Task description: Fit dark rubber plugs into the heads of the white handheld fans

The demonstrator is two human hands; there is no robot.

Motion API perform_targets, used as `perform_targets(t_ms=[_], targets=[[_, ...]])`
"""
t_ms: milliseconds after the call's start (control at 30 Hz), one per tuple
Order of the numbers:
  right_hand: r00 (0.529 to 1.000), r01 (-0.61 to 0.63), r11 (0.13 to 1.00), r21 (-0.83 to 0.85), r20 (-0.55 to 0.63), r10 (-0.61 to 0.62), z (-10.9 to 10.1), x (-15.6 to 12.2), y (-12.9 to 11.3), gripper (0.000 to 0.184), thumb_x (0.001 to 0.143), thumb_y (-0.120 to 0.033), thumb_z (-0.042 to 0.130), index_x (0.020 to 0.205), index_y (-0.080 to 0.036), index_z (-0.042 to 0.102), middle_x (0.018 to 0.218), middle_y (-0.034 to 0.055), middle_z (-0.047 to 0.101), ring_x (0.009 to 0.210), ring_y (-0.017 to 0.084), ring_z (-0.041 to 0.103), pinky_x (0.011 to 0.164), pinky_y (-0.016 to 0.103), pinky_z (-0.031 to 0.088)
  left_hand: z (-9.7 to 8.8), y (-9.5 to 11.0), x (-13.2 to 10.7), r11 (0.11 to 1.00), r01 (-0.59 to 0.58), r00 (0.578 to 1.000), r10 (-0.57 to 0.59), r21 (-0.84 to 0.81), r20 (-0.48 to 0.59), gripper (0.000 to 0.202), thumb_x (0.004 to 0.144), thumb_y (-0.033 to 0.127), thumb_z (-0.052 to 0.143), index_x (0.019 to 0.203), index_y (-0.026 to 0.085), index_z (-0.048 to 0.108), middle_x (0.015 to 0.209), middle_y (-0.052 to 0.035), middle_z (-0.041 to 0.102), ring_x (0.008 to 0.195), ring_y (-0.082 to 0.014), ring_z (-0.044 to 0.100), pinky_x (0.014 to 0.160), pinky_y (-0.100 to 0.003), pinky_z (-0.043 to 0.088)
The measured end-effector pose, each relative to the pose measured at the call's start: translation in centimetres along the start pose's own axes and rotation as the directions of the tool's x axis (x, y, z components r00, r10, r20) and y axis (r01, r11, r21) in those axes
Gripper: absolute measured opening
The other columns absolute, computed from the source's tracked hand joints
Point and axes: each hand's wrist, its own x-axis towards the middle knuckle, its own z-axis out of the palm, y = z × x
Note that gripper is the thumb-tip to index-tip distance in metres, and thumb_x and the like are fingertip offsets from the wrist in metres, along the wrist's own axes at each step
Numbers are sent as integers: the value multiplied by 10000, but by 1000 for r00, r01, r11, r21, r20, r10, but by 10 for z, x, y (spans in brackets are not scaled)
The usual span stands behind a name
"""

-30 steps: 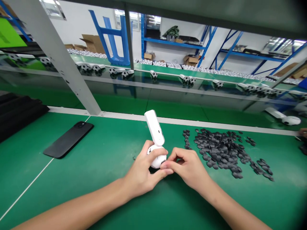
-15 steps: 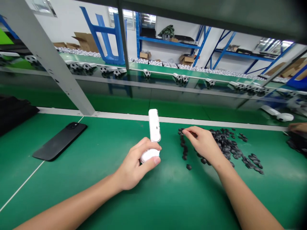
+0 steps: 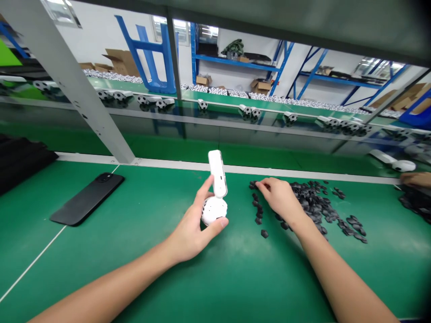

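Observation:
My left hand [image 3: 195,229] grips a white device [image 3: 215,193] by its round ball-shaped base, with the flat white handle standing upright above the fingers. My right hand [image 3: 279,197] rests on the left edge of a heap of several small black pieces [image 3: 323,211] on the green mat [image 3: 141,260]. Its fingertips are pinched together on one black piece at the heap's corner. A few loose black pieces [image 3: 264,233] lie just below that hand.
A black phone [image 3: 87,199] lies face down at the left. Dark foam sheets [image 3: 20,159] sit at the far left edge. Behind a grey slanted post [image 3: 77,89] runs a belt with several white devices [image 3: 249,111]. Another person's hand [image 3: 415,179] shows at the right edge.
My right hand left the device's ball and moved right to the heap of black pieces. My left hand has turned the device slightly and lifted its index finger along the handle.

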Motion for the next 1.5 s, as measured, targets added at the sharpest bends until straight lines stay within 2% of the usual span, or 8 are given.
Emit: perform_targets(t_ms=[100, 200, 333, 433, 700, 1000, 1267, 1500], targets=[[992, -128, 923, 363, 56, 115, -5, -7, -10, 360, 989, -483, 588, 960, -170, 762, 842, 97, 778, 763, 253, 752, 702, 354, 586, 2, -6, 3, 995, 46, 996, -52, -83, -68, 790, 958, 385, 677, 1599, 300, 224, 1413, -118, 547, 1131, -255, 605, 977, -385, 482], [957, -266, 674, 689, 274, 99, -3, -20, -33, 380, 874, -522, 757, 988, -160, 775, 878, 97, 791, 821, 251, 781, 726, 340, 641, 1, -8, 7, 995, 62, 996, -68, -80, -64, 569, 966, 388, 665, 1455, 242, 414, 1268, -104, 611, 1112, -264, 613, 973, -399, 489], [908, -379, 446, 811, 419, 10, 9, -41, -71, 350, 809, -485, 847, 906, -156, 779, 803, 76, 793, 738, 205, 786, 662, 269, 641, 2, -8, 7, 992, 49, 999, -48, -117, 4, 505, 974, 342, 655, 1414, 244, 428, 1200, -85, 608, 1040, -237, 629, 901, -369, 532], [906, -389, 369, 844, 422, -10, 17, -52, -89, 311, 820, -461, 848, 865, -166, 760, 747, 48, 781, 690, 170, 773, 621, 223, 623, 6, -8, 6, 990, 21, 999, -17, -140, 30, 493, 983, 308, 641, 1419, 253, 417, 1216, -84, 600, 1045, -227, 631, 938, -384, 526], [904, -383, 459, 802, 426, 10, 19, -55, -91, 314, 773, -433, 874, 770, -170, 703, 669, 37, 754, 631, 167, 730, 616, 245, 598, 9, -13, 1, 997, -52, 998, 50, 62, 27, 467, 957, 179, 623, 1384, 254, 451, 1284, -100, 568, 1046, -226, 602, 902, -369, 513], [904, -310, 616, 725, 426, -47, 32, -52, -82, 306, 887, -449, 745, 757, -194, 637, 597, -31, 628, 498, 120, 563, 463, 218, 451, 12, -11, 3, 1000, 1, 998, 0, -5, 57, 462, 946, 252, 643, 1374, 251, 466, 1223, -91, 576, 959, -214, 614, 860, -363, 539], [938, 142, 744, 653, 151, -312, 13, -50, -85, 398, 1096, -349, 443, 806, -196, 669, 790, -4, 700, 726, 128, 642, 700, 238, 465, 1, -20, 21, 943, 218, 969, -240, -253, -60, 423, 865, 493, 743, 1127, 183, 621, 863, -21, 644, 660, -146, 547, 557, -235, 437], [989, 131, 794, 593, -27, -143, -11, -21, -32, 393, 1099, -393, 419, 968, -201, 736, 834, 7, 735, 746, 149, 676, 708, 247, 483, -19, -18, 52, 947, 258, 949, -285, -191, -136, 452, 828, 490, 733, 1134, 168, 647, 853, -30, 627, 564, -112, 477, 452, -208, 311]])
